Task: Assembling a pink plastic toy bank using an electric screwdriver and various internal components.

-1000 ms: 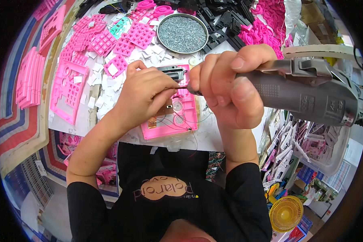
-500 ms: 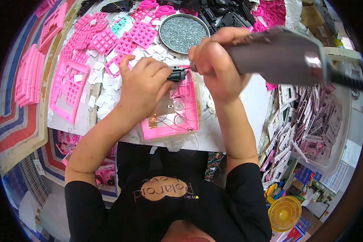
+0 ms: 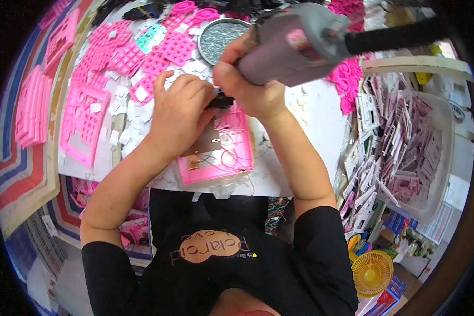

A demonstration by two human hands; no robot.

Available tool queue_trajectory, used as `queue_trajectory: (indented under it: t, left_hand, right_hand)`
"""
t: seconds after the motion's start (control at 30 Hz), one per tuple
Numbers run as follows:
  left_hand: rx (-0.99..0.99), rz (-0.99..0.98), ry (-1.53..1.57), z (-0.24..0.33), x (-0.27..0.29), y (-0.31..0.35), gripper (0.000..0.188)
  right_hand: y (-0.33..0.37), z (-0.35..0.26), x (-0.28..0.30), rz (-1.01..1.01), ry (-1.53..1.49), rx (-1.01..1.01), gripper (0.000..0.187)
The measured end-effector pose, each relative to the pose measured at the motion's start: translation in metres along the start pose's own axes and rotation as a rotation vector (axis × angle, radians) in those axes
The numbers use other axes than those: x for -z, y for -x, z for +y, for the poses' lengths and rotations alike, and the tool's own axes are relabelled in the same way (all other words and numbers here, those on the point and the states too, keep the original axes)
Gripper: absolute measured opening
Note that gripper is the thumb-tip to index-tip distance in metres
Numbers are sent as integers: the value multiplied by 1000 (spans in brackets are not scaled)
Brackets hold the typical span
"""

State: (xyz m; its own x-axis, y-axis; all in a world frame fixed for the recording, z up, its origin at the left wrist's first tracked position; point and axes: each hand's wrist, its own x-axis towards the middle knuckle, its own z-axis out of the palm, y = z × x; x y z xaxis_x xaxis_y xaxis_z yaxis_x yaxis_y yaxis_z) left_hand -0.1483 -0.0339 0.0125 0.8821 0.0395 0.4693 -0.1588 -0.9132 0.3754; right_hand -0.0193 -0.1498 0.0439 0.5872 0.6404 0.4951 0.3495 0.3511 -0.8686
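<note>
A pink plastic housing (image 3: pixel 239 150) with thin wires and a brown board inside lies in front of me on the white table. My left hand (image 3: pixel 176 113) has its fingers closed round a small black part (image 3: pixel 222 101) at the housing's far end. Close beside it, my right hand (image 3: pixel 255 97) is wrapped round a grey corded electric screwdriver (image 3: pixel 295 50). The screwdriver tilts up to the right, and its tip is hidden behind my right hand. Beyond the hands stands a round metal bowl (image 3: pixel 199 48) of small screws (image 3: pixel 222 39), partly covered by the right fingers.
Pink keypads (image 3: pixel 126 58) and white paper squares (image 3: pixel 134 126) are strewn at the left, by a pink frame (image 3: pixel 84 126). More pink frames (image 3: pixel 34 108) stack at the far left. White and pink panels (image 3: pixel 371 152) and a clear bin (image 3: pixel 445 179) stand right. A yellow basket (image 3: pixel 372 274) sits lower right.
The screwdriver has tipped more upright and moved left with my right hand, toward the black part. My left hand stays on that part. The whole view has shifted slightly.
</note>
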Motion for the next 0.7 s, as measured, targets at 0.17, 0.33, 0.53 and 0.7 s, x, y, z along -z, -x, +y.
queue_trajectory:
  t: [0.17, 0.33, 0.53, 0.7]
  left_hand:
    - [135, -177, 310, -11, 3, -1, 34]
    - [107, -145, 259, -2, 108, 31, 32]
    - [508, -900, -2, 12, 239, 146, 58]
    - [457, -866, 20, 27, 208, 143, 63]
  right_hand:
    - [-25, -1, 22, -219, -371, -224, 33]
    - [-27, -5, 144, 97, -33, -261, 45]
    - [0, 55, 245, 154, 1174, -393, 35]
    - [-25, 76, 236, 59, 1526, -527, 52]
